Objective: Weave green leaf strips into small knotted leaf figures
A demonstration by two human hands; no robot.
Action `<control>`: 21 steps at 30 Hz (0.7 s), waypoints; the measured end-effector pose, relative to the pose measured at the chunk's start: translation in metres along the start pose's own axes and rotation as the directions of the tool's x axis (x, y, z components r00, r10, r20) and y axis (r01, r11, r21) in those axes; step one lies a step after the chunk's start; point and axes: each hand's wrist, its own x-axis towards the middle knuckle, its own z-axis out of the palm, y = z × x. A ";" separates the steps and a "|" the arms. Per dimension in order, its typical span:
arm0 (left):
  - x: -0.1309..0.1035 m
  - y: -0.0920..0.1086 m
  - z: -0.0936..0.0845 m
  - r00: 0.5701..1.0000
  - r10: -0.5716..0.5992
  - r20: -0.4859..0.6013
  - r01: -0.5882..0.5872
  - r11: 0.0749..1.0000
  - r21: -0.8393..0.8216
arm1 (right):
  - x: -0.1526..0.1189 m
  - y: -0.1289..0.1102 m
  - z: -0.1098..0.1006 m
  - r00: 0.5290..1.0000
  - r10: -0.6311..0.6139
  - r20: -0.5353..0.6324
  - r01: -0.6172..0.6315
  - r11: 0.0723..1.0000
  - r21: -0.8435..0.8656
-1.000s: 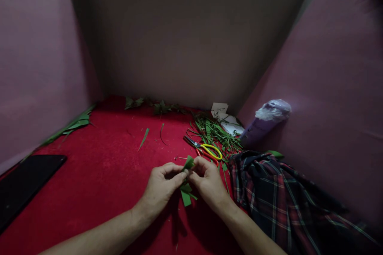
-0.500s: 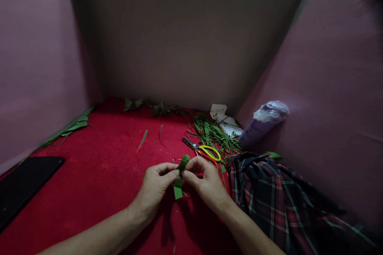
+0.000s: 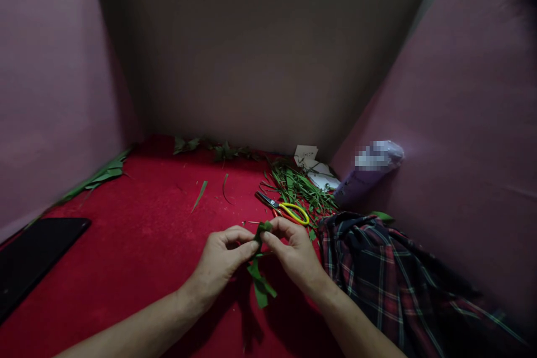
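Leaf strip (image 3: 260, 291) part-hidden, near centre

Left hand (image 3: 220, 263) and right hand (image 3: 298, 254) both pinch it closed, covering some. Scissors (image 3: 289, 206) run partly behind right fingers (image 3: 283, 227). Red cloth (image 3: 138, 268) stretches left to a cut-off dark slab (image 3: 39, 257).

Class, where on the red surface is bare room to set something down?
Free: the red patch between the black slab and the left hand. Crowded, ahead and right of the right hand: scissors, green cuttings, plaid cloth.
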 end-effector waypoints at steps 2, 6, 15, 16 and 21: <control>0.002 0.000 -0.003 0.998 0.068 -0.005 -0.068 0.993 0.101 | -0.001 0.000 -0.001 1.000 -0.020 0.015 0.020 0.999 -0.050; 0.004 0.001 -0.007 0.999 0.048 0.021 -0.050 0.990 0.135 | -0.002 -0.001 0.000 0.999 -0.041 0.018 0.043 0.991 -0.127; 0.007 0.001 -0.012 0.992 -0.104 -0.073 0.094 0.987 -0.129 | -0.008 -0.010 0.002 0.989 -0.150 -0.002 0.143 0.943 -0.300; 0.007 0.000 -0.012 0.992 -0.103 -0.067 0.092 0.985 -0.143 | -0.009 -0.010 0.003 0.985 -0.174 -0.003 0.163 0.928 -0.334; 0.006 -0.002 -0.010 0.993 -0.092 -0.080 0.079 0.985 -0.151 | -0.010 -0.008 0.008 0.989 -0.146 -0.010 0.132 0.922 -0.364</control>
